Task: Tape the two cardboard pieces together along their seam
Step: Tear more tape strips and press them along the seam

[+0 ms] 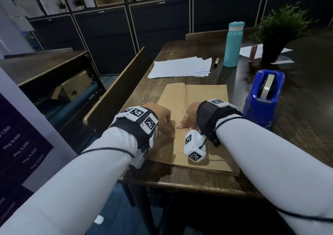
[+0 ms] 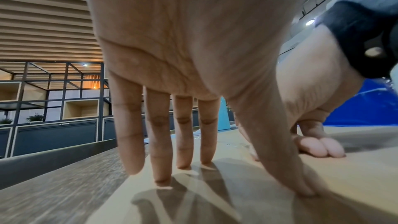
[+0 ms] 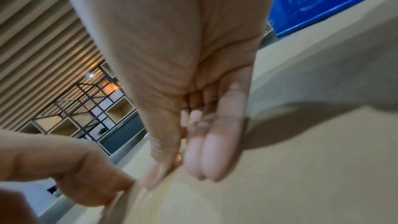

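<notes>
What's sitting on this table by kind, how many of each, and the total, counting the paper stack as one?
Cardboard pieces: 2, left and right
Blue tape dispenser: 1
Teal bottle: 1
Stack of white paper: 1
Marker: 1
Potted plant: 1
Total: 7
More papers and a reddish item beside the plant are too unclear to count.

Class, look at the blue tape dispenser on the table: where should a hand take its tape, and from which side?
Pinch the free tape end at the cutter on the blue tape dispenser's near, low end, coming from the front with the right hand. The roll sits sunk in the slot between the side walls, so only that end looks reachable.
</notes>
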Action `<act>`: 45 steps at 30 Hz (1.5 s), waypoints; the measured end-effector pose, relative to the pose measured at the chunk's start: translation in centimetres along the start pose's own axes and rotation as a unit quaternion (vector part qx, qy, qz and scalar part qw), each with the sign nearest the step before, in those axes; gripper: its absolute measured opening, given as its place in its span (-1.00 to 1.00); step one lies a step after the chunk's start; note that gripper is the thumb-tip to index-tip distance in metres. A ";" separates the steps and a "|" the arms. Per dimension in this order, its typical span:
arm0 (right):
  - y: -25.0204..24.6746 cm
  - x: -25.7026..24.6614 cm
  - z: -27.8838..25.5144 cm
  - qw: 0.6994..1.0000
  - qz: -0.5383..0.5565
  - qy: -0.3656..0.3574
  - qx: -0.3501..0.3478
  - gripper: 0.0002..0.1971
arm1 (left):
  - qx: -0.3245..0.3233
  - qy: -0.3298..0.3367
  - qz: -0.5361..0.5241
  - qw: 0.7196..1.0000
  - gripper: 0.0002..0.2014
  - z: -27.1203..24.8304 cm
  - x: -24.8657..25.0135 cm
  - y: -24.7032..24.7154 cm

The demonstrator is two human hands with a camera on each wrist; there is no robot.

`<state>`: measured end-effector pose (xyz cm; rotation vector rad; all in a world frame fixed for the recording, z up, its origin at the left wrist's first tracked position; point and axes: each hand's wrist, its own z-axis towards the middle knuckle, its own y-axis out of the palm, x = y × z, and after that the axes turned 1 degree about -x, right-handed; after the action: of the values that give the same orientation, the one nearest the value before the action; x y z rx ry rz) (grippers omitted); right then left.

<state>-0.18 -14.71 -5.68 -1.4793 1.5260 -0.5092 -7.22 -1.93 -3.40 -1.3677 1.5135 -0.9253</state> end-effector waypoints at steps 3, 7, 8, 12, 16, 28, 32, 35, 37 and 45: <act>0.6 0.4 -1.5 0.997 0.077 -0.004 -0.021 -0.64 | 0.002 0.002 0.001 1.000 -0.38 -0.3 0.1 -0.1; 0.9 1.2 -3.4 0.987 0.157 -0.040 0.002 -0.64 | -0.025 -0.010 -0.002 1.000 -0.37 -0.6 0.1 -0.7; 0.8 1.3 -3.9 0.990 0.118 -0.056 0.050 -0.61 | -0.033 -0.015 0.001 0.999 -0.38 -0.6 0.0 -0.9; -1.0 2.6 -6.8 0.965 -0.056 -0.144 0.212 -0.64 | -0.044 -0.025 0.010 0.999 -0.49 -0.7 -0.3 -1.3; -2.8 4.6 -8.2 0.913 -0.115 -0.186 0.343 -0.65 | 0.047 -0.014 -0.036 0.998 -0.60 -1.0 -0.2 -3.1; -5.4 12.5 -10.2 0.864 -0.045 -0.168 0.473 -0.21 | 0.231 0.129 -0.339 0.903 -0.67 0.3 10.6 -5.9; -7.0 15.6 -9.9 0.852 -0.026 -0.170 0.495 -0.20 | 0.170 0.150 -0.391 0.892 -0.60 0.7 14.1 -6.0; -7.8 17.6 -9.3 0.857 -0.035 -0.172 0.484 -0.18 | 0.102 0.122 -0.438 0.885 -0.53 1.2 15.9 -5.7; -7.9 18.4 -8.7 0.863 -0.040 -0.167 0.475 -0.19 | 0.071 0.109 -0.460 0.878 -0.46 1.5 16.8 -5.5; -8.2 19.8 -6.0 0.892 0.061 -0.112 0.433 0.01 | 0.002 0.076 -0.572 0.817 -0.63 1.5 18.6 -6.1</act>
<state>2.38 -36.56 -2.48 -0.7043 0.9800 -0.7816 -3.99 -21.04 -0.46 -2.2706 0.6348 -1.7632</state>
